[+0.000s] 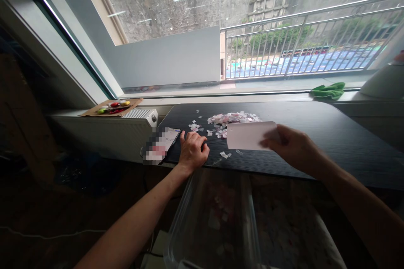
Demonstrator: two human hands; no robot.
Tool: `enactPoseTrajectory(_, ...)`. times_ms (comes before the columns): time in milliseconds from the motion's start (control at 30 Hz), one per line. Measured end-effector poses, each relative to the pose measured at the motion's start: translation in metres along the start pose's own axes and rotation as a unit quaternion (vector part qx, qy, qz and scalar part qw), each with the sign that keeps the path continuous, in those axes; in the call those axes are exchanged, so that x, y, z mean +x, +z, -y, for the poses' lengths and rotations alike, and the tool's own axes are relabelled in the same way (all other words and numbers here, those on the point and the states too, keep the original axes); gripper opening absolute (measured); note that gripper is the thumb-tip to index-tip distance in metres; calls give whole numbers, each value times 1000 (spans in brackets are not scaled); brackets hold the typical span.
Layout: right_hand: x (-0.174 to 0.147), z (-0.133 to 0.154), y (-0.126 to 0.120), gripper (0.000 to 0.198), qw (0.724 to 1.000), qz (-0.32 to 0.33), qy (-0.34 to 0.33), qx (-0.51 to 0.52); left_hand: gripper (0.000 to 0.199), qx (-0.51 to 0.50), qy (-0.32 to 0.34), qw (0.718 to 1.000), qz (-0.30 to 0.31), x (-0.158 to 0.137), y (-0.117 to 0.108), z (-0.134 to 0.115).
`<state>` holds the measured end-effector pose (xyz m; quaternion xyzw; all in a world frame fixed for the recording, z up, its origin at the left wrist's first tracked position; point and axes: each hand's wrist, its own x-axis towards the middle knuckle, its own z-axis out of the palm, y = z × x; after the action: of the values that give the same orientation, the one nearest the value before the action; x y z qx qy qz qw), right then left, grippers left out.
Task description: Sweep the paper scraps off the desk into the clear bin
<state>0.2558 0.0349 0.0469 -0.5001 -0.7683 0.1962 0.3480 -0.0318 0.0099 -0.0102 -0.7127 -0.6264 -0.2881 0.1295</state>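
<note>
My right hand [288, 142] pinches a pale, blank-looking card [244, 136] by its right end, above the dark table [293, 117]. The card has rounded corners and a small hole at its left end. It partly covers a heap of small white and pinkish paper scraps [235, 117]. My left hand [194, 151] rests at the near edge of the table, fingers bent and apart, with nothing visible in it. Just left of it lies a phone [170, 138] with its screen lit. Loose scraps [224, 155] lie between the two hands.
Below the table edge stands a clear plastic bin [254, 214] with paper pieces inside. A radiator [104, 130] at the left carries cardboard [90, 110] with small colourful items. A green cloth [328, 91] lies on the sill by the window.
</note>
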Motion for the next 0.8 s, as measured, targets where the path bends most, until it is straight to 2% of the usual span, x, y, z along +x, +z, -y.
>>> enactPoseTrajectory(133,-6,-8,-10,20,1000,9,28,8,14,2,0,1000,0,0,0,0)
enactPoseTrajectory(267,-4,-10,-4,21,998,-2,52,17,15,8,2,1000,-2,0,1,0)
enactPoseTrajectory(367,-2,-6,5,19,997,18,44,57,15,8,2,1000,-1,0,0,1)
enactPoseTrajectory(567,-5,-4,-3,17,999,3,46,-8,15,6,1,1000,0,0,-1,0)
enactPoseTrajectory(667,-6,-4,-4,16,999,-3,50,23,15,6,0,1000,1,0,0,0)
enactPoseTrajectory(800,0,1,12,14,997,3,22,73,15,7,-3,1000,6,0,-1,0)
